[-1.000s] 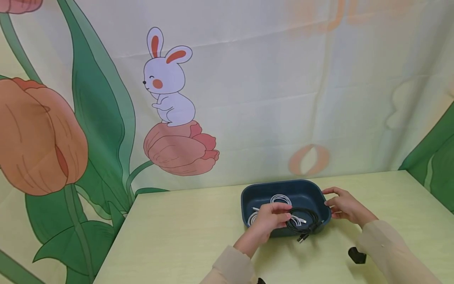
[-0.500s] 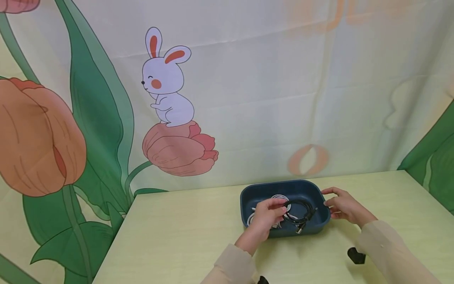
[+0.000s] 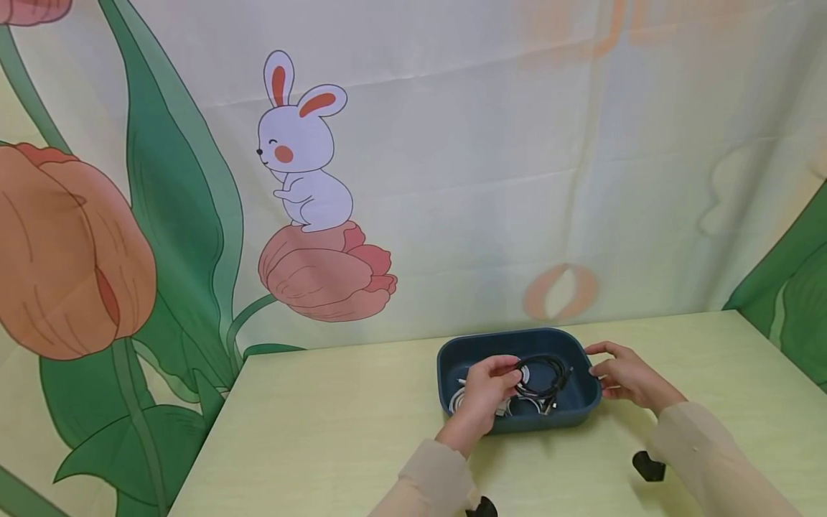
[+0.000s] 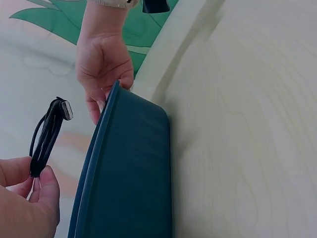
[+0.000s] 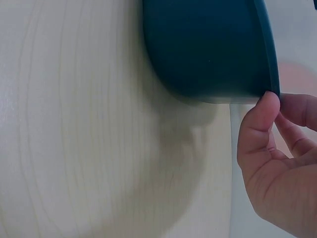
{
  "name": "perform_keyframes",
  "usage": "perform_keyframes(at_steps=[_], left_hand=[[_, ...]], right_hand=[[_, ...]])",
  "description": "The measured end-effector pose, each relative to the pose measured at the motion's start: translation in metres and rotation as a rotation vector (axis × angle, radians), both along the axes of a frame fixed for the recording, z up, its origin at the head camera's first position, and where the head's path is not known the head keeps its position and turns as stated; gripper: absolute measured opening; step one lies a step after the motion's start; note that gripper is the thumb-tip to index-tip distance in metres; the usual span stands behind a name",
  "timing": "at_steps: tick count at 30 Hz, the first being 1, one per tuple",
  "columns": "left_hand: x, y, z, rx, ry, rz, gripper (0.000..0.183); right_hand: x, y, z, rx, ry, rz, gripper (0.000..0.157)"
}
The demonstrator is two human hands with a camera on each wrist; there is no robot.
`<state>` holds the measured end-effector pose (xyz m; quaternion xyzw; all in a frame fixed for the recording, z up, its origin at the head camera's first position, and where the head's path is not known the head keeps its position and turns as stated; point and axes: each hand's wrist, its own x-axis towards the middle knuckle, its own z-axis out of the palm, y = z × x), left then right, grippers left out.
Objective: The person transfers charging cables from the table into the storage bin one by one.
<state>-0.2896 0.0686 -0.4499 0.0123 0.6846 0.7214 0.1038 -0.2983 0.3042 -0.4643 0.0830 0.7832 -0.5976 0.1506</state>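
Observation:
A black USB cable [image 3: 561, 381], wound into a coil, hangs above the blue bin [image 3: 584, 411]. My left hand [image 3: 484, 391] pinches the coil at its left side between thumb and fingers. In the left wrist view the coil [image 4: 47, 139] stands over the bin's rim with its metal plug facing outward. At the bin's right end, my right hand [image 3: 629, 375] grips the rim, thumb outside and fingers over the edge, as the right wrist view also shows. White coiled cables [image 3: 456, 399] lie inside the bin, partly hidden behind my left hand.
The bin stands on a pale wooden table [image 3: 310, 431] near its back edge. Behind it hangs a cloth backdrop [image 3: 439, 215] printed with a rabbit and tulips. A black wrist device [image 3: 649, 467] shows below the right sleeve.
My left hand has drawn the black coil back and slightly left, from over the bin's front rim to over its inside. The right hand has stayed at the rim.

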Motion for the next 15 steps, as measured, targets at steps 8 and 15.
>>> perform_keyframes(at_steps=[8,15], left_hand=[[-0.005,0.009,-0.002,-0.02,-0.006,0.052,0.021],[-0.009,0.015,-0.006,-0.008,0.016,0.085,0.019]], right_hand=[[0.001,0.0,0.0,-0.006,0.005,-0.004,0.049],[0.001,0.0,0.0,-0.005,0.005,-0.003,0.049]])
